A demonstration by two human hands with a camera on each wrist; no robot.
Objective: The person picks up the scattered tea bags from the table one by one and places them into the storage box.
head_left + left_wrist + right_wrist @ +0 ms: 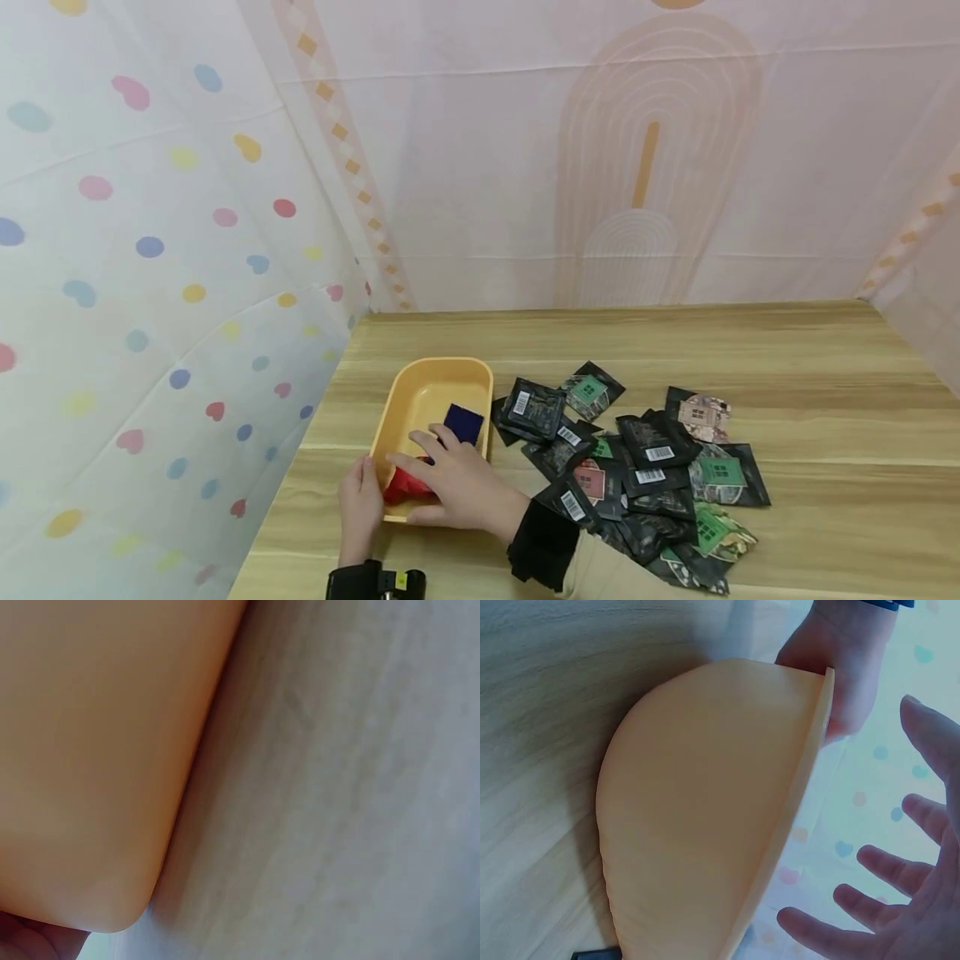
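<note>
A yellow plastic tray sits at the left of the table. My left hand grips its near left side by the rim; in the left wrist view only a bit of fingers shows beyond the tray's corner. Over the tray is my right hand, its fingers spread and slightly bent. These fingers are apart and hold nothing in the right wrist view. Inside the tray lie a red packet, partly hidden by the right hand, and a dark blue square packet.
Right of the tray spreads a loose pile of black sachets, several with green, pink or beige labels. One green-labelled sachet lies at its back. The wood-grain table meets a patterned curtain behind.
</note>
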